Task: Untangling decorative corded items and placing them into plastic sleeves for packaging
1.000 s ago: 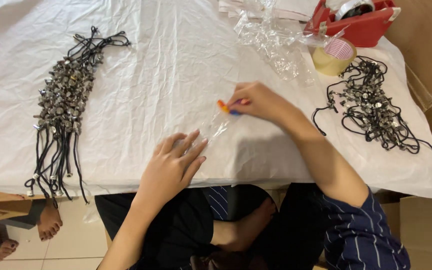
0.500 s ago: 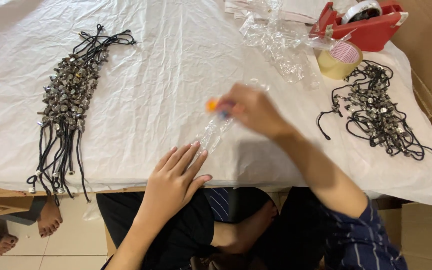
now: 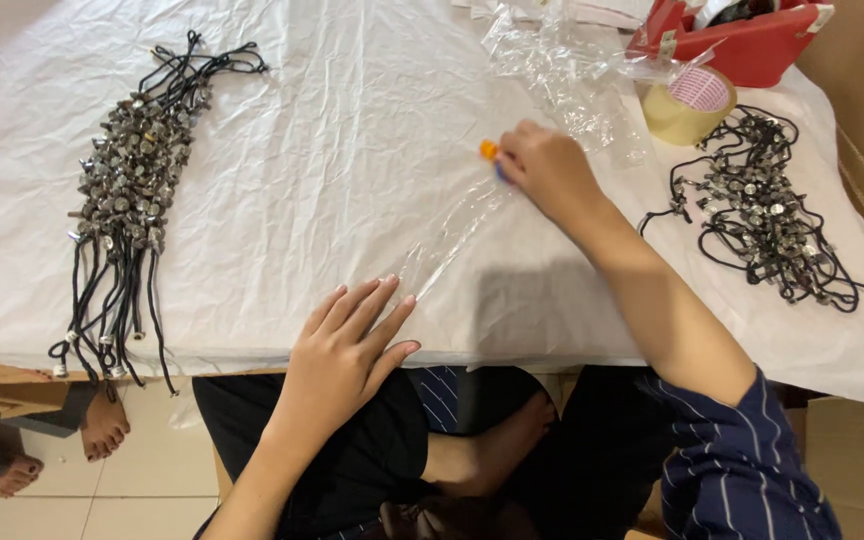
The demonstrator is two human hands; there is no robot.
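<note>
From my remote seat I see the table (image 3: 372, 110) under a creased white sheet, and I place everything against it. On the table's left part lies a long bundle of black cords with metal beads (image 3: 127, 190), its cord ends hanging over the near edge. On the table's right part sits a looser heap of beaded cords (image 3: 762, 210). At the table's far right corner stands a red tape dispenser (image 3: 752, 40), with a pile of clear bags (image 3: 562, 70) just left of it and a tan tape roll (image 3: 687, 105) in front. Across the table's middle runs a narrow clear plastic sleeve (image 3: 452, 240). My left hand (image 3: 347, 350) rests at the table's near edge, fingers spread flat, fingertips touching the sleeve's near end. My right hand (image 3: 547, 170) pinches the sleeve's far end beside a small orange and blue piece (image 3: 492, 155).
</note>
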